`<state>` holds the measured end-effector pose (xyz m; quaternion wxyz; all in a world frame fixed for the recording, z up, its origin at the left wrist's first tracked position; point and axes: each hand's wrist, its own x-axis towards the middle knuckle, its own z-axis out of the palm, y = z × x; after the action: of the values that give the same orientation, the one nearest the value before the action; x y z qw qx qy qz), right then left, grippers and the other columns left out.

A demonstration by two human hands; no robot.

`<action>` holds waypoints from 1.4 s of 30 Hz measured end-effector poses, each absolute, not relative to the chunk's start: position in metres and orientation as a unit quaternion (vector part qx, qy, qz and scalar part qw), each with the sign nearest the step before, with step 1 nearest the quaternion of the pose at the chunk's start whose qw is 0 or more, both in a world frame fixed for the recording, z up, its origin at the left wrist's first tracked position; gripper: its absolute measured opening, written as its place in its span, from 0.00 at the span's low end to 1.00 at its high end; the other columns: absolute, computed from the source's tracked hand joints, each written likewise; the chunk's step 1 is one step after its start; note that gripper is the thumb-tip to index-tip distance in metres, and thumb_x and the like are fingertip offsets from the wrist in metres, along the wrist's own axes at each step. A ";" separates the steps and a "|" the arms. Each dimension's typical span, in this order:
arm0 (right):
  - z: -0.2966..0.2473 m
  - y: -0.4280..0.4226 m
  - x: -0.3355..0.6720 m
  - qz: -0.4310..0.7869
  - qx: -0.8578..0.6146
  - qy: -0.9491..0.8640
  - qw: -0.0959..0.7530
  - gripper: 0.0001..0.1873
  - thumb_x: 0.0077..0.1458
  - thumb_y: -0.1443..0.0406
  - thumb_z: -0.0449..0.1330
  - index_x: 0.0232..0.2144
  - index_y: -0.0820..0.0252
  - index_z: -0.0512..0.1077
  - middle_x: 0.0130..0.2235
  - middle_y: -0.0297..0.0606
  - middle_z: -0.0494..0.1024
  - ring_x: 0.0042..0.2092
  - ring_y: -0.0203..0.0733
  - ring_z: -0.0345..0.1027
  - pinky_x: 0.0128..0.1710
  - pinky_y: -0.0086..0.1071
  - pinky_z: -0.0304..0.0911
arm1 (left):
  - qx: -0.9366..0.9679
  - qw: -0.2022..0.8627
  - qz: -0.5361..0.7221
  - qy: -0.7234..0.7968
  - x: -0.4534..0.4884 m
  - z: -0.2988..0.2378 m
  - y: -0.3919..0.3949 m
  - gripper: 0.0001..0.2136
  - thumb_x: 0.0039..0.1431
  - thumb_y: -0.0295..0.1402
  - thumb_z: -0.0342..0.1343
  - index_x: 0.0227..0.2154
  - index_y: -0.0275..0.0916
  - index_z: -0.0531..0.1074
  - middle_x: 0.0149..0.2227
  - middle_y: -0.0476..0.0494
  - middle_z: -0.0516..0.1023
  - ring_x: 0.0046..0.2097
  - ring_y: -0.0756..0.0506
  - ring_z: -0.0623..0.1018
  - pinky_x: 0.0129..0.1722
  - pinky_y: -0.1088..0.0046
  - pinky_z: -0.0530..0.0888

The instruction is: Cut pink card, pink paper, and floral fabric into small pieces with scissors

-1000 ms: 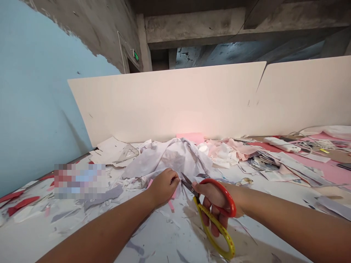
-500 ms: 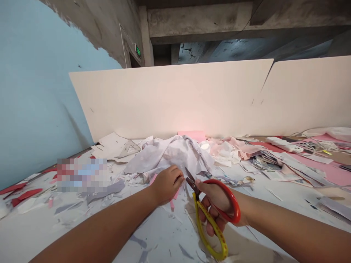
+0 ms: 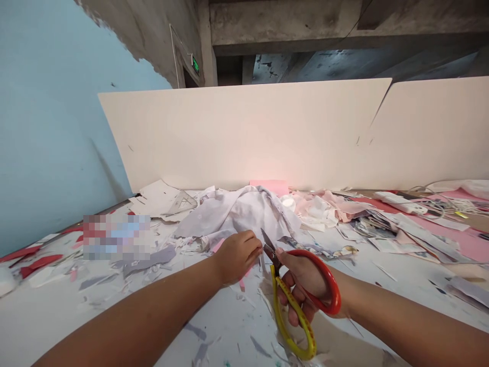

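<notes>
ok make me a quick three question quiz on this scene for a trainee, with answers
1. Which hand holds the scissors?
2. True or false: both of their handles are red.
3. What is heaped just beyond the left hand? a) glass bottles b) pale cloth c) metal coins

Key:
1. The right hand.
2. False: one is red, the other yellow.
3. b

A pale partition (image 3: 237, 137) stands between a blue wall (image 3: 49, 127) and concrete beams (image 3: 290, 23).
</notes>
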<state>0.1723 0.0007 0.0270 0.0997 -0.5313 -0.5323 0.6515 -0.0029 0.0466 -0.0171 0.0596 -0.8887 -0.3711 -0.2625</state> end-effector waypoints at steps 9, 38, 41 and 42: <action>0.019 0.002 0.173 0.653 -0.554 -0.502 0.123 0.35 0.54 0.47 0.30 0.13 0.65 0.59 0.13 0.33 0.60 0.13 0.33 0.60 0.11 0.23 0.47 | -0.897 0.080 -0.267 -0.344 -0.004 -0.019 0.047 0.13 0.60 0.32 0.36 0.30 0.37 0.66 0.30 0.46 0.66 0.31 0.51 0.66 0.34 0.74 0.64; 0.026 0.004 0.197 0.664 -0.521 -0.535 0.041 0.41 0.45 0.38 0.35 0.12 0.66 0.66 0.14 0.42 0.67 0.16 0.34 0.63 0.17 0.26 0.60 | -0.835 0.069 -0.295 -0.459 -0.008 -0.024 0.058 0.09 0.58 0.31 0.38 0.28 0.39 0.63 0.30 0.48 0.64 0.30 0.50 0.65 0.31 0.73 0.63; 0.029 0.004 0.213 0.653 -0.515 -0.555 0.003 0.42 0.43 0.37 0.34 0.12 0.66 0.67 0.16 0.43 0.69 0.18 0.35 0.65 0.19 0.26 0.63 | -0.801 0.026 -0.332 -0.497 -0.010 -0.022 0.062 0.07 0.57 0.30 0.39 0.27 0.39 0.61 0.31 0.48 0.65 0.32 0.49 0.66 0.32 0.73 0.63; 0.031 0.003 0.218 0.639 -0.519 -0.568 0.001 0.42 0.43 0.37 0.34 0.12 0.66 0.67 0.17 0.43 0.69 0.18 0.35 0.66 0.20 0.26 0.63 | -0.794 0.017 -0.338 -0.506 -0.010 -0.022 0.063 0.07 0.57 0.29 0.39 0.27 0.39 0.61 0.31 0.48 0.65 0.33 0.49 0.66 0.32 0.73 0.63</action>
<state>0.2183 0.0028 0.0312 0.0015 -0.5191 -0.5681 0.6385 -0.0102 0.0634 -0.0219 0.0168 -0.7937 -0.5058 -0.3376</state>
